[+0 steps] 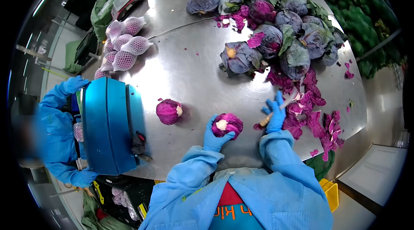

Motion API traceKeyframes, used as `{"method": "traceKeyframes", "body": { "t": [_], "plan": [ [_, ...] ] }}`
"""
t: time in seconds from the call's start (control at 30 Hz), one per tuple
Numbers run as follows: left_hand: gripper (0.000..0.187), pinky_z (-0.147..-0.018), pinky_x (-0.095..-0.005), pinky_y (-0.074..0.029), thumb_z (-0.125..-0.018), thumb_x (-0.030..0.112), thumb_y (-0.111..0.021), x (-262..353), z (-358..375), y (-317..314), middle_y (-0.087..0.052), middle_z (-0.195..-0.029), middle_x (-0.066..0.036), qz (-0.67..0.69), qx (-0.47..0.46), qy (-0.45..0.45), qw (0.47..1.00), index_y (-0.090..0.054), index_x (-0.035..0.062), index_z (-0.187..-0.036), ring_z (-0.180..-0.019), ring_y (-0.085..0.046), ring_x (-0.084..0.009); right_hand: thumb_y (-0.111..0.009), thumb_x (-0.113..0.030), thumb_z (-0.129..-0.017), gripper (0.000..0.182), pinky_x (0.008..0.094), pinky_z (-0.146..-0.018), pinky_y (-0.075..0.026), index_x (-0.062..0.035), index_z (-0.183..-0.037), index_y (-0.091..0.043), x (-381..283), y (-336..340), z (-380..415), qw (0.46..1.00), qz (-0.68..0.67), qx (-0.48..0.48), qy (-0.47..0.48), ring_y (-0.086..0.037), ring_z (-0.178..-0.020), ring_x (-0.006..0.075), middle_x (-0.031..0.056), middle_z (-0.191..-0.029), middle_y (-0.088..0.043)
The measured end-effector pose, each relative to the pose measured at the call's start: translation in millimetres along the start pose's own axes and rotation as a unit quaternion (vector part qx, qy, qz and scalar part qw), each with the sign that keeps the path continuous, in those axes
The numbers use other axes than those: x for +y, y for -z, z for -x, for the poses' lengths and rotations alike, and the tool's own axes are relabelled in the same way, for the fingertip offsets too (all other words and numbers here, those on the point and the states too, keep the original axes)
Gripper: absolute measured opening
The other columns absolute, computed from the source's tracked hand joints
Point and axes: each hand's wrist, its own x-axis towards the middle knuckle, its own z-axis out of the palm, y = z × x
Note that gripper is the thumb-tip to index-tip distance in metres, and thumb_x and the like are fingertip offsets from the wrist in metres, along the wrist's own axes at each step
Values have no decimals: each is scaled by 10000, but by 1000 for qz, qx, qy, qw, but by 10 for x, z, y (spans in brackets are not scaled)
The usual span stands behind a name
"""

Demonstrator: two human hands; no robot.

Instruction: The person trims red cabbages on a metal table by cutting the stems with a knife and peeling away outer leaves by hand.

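My left hand (pixel 217 137), in a blue glove, grips a peeled red cabbage (pixel 233 124) with its pale cut stem turned up. My right hand (pixel 276 113), gloved too, holds a knife (pixel 288 100) by its handle over the table, some fingers stretched out. The blade points away to the right, toward loose purple leaves (pixel 318 127). A second trimmed red cabbage (pixel 167 112) sits on the metal table to the left of my left hand, apart from it.
Beyond my hands lies a pile of untrimmed cabbages (pixel 288 22). Several netted cabbages (pixel 125 60) stand at the back left. A blue box-like unit (pixel 108 126) borders the left side, with a co-worker (pixel 60 131) behind it. Green net sacks (pixel 362 18) fill the far right.
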Motion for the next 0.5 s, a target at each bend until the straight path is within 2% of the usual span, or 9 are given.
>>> {"method": "traceKeyframes", "body": {
  "t": [0.07, 0.2, 0.27, 0.3, 0.37, 0.43, 0.47, 0.5],
  "plan": [
    [1040, -1023, -363, -411, -535, 307, -918, 32, 57, -104, -447, -1302, -153, -88, -21, -38, 995, -355, 16, -1360, -1178, -488, -263, -499, -116, -887, 566, 371, -802, -501, -70, -1434, -360, -171, 383, 31, 998, -13, 53, 39, -532, -1090, 257, 136, -1448, -347],
    [1056, -1035, -412, -387, -536, 311, -904, 149, 85, -169, -381, -1333, -194, -217, -96, -146, 960, -327, 53, -1382, -1228, -428, -339, -521, -129, -891, 549, 391, -832, -497, -58, -1417, -381, -338, 1233, 204, 979, -12, 165, 119, -544, -1076, 279, 124, -1419, -383],
    [1060, -1043, -435, -367, -531, 325, -898, 220, 82, -179, -360, -1342, -212, -256, -119, -145, 948, -324, 67, -1384, -1250, -394, -369, -520, -164, -905, 494, 401, -810, -505, -66, -1380, -429, -406, 1679, 322, 968, 6, 205, 144, -550, -1060, 277, 110, -1417, -399],
    [1061, -1046, -447, -357, -529, 332, -894, 245, 78, -181, -349, -1347, -221, -275, -128, -145, 942, -322, 74, -1385, -1260, -377, -384, -512, -181, -918, 454, 375, -742, -516, -70, -1355, -461, -390, 1933, 333, 960, 19, 240, 146, -577, -981, 265, 100, -1326, -483],
    [1071, -1048, -456, -346, -527, 360, -889, 271, 76, -213, -336, -1353, -230, -278, -128, -132, 943, -318, 70, -1385, -1259, -371, -392, -518, -196, -929, 414, 298, -628, -502, -64, -1321, -495, -514, 2134, 443, 935, 58, 331, 110, -594, -855, 208, 74, -1201, -552],
    [1080, -1043, -461, -345, -526, 378, -886, 243, 75, -253, -339, -1349, -235, -284, -121, -121, 943, -313, 60, -1384, -1248, -378, -396, -520, -211, -937, 379, 222, -535, -449, -79, -1292, -524, -654, 2010, 588, 914, 126, 338, 184, -566, -742, 141, 62, -1090, -573],
    [1084, -1036, -462, -350, -526, 382, -885, 192, 60, -277, -348, -1343, -236, -288, -116, -116, 943, -311, 52, -1383, -1238, -388, -395, -526, -207, -938, 351, 191, -512, -415, -97, -1272, -540, -805, 1666, 659, 900, 180, 345, 196, -534, -698, 105, 50, -1047, -590],
    [1087, -1030, -462, -356, -526, 387, -884, 166, 53, -293, -357, -1336, -236, -293, -113, -113, 943, -308, 44, -1382, -1228, -398, -395, -530, -202, -939, 335, 183, -508, -406, -105, -1259, -552, -880, 1418, 760, 939, 174, 263, 138, -520, -668, 100, 35, -995, -596]
  ]
}}
